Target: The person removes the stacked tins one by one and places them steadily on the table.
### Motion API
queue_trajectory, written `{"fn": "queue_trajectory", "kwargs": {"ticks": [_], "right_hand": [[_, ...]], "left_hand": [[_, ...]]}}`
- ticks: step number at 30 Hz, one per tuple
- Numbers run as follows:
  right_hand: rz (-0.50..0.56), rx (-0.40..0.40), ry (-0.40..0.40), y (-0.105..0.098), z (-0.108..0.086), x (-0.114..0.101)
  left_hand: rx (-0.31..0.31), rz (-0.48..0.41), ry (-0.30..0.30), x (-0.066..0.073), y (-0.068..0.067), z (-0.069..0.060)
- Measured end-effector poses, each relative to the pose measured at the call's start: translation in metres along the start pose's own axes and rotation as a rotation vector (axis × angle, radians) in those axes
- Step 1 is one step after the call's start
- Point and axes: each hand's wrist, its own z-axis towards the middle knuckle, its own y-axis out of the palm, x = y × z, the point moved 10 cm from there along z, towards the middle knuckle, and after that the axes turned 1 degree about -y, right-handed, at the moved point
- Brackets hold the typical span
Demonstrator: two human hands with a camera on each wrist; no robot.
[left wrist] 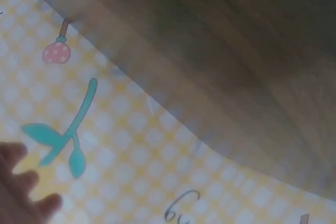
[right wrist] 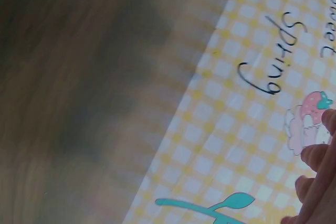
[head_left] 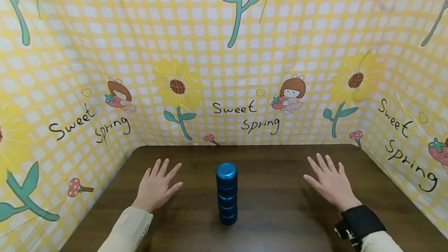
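A dark blue metallic cylinder [head_left: 227,193] with ringed grooves and a shiny flat top stands upright on the brown wooden table [head_left: 269,209], between the two hands and touching neither. To its left, my left hand [head_left: 155,188] is held palm down with fingers spread, holding nothing. On the other side my right hand [head_left: 330,185] is spread the same way, also without anything in it. Only fingertips of the left hand [left wrist: 26,187] show in the left wrist view. At the right edge of the right wrist view are a few fingers of the right hand [right wrist: 315,177].
A yellow-and-white checked cloth [head_left: 224,69], printed with sunflowers, figures and lettering, hangs behind the table and along both sides. My right wrist carries a black strap [head_left: 364,223] with a small device. The table's far edge meets the cloth.
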Motion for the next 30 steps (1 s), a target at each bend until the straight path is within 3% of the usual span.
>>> {"fn": "queue_trajectory", "kwargs": {"ticks": [5, 8, 16, 21, 30], "right_hand": [[0.178, 0.030, -0.024, -0.012, 0.002, -0.014], [0.291, 0.041, -0.043, -0.016, 0.004, -0.021], [0.597, -0.010, -0.073, -0.011, 0.010, -0.041], [0.690, -0.023, -0.113, -0.009, 0.012, -0.055], [0.770, -0.054, -0.138, -0.003, 0.017, -0.082]], "left_hand": [[-0.007, -0.059, -0.002, 0.003, 0.000, 0.002], [-0.036, -0.158, -0.011, 0.006, 0.001, 0.002], [-0.081, -0.696, -0.069, 0.014, 0.000, 0.005], [-0.105, -0.929, -0.054, 0.025, -0.002, 0.008], [-0.094, -1.043, -0.061, 0.047, -0.010, 0.013]]}}
